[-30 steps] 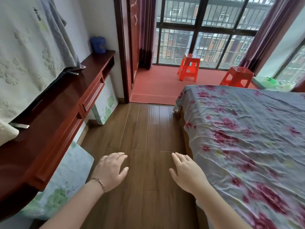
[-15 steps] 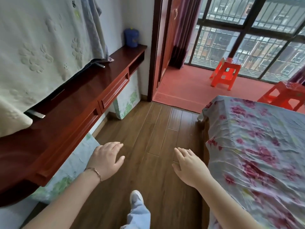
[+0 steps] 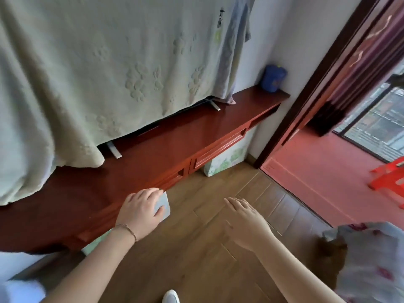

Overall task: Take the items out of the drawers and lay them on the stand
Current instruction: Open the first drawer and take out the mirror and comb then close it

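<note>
While my left fingers lie loosely bent over the front edge of the stand, they grip nothing; a pale cushion shows just past them, lower down, and I cannot tell whether they touch it. My left hand has a thin bracelet at the wrist. My right fingers are stretched out straight and relaxed, holding nothing, with my right hand hanging over the wood floor, apart from the stand.

Both drawers in the stand's front are shut, so whatever is in them is hidden. On the stand's top sits a TV under a pale green cloth, its metal feet poking out, and a blue jar stands at the far end. Another floral cushion leans under the stand. My white shoe shows at the bottom edge, the floral bedsheet to my right, and a red stool beyond the doorway.
</note>
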### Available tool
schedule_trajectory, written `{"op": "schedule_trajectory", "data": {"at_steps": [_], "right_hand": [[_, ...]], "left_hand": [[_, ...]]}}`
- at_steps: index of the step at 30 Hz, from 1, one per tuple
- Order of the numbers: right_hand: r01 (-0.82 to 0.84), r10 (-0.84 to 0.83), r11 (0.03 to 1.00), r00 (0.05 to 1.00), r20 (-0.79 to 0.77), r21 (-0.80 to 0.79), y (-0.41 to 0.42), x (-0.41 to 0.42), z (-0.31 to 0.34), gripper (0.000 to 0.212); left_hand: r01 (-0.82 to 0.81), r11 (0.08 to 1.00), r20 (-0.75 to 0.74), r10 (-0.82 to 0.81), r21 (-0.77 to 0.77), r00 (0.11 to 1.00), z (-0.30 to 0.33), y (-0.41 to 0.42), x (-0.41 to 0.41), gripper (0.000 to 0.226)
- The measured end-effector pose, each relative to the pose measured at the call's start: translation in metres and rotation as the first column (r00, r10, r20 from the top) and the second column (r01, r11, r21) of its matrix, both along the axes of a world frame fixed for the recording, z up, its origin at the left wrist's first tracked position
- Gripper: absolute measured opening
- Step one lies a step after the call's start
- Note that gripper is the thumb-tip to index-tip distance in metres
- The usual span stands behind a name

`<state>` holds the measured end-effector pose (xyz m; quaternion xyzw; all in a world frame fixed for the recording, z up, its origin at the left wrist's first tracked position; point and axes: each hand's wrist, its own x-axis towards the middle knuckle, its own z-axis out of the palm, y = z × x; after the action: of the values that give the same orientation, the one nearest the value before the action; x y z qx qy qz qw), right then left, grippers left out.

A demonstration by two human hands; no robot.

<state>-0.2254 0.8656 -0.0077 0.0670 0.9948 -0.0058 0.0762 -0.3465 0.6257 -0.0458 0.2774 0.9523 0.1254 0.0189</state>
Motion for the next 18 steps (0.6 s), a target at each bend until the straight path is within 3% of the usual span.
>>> {"op": "schedule_trajectory", "data": {"at_steps": [9,18], "right_hand": [[-0.393,0.398,0.916,0.916,0.052,-0.079,-0.035,-0.117,-0.015,0.047],[-0.654,0.658,0.753,0.745,0.112,-0.073,-0.08,-0.188,-0.024,0.056]], "left_hand": [[-0.3,0.954,0.026,0.3,-0.002,0.954,-0.002,-0.053,-0.028,0.047],[-0.564,0.823,0.059,0.568,-0.072,0.821,-0.006,-0.071,-0.003,0.05]]}}
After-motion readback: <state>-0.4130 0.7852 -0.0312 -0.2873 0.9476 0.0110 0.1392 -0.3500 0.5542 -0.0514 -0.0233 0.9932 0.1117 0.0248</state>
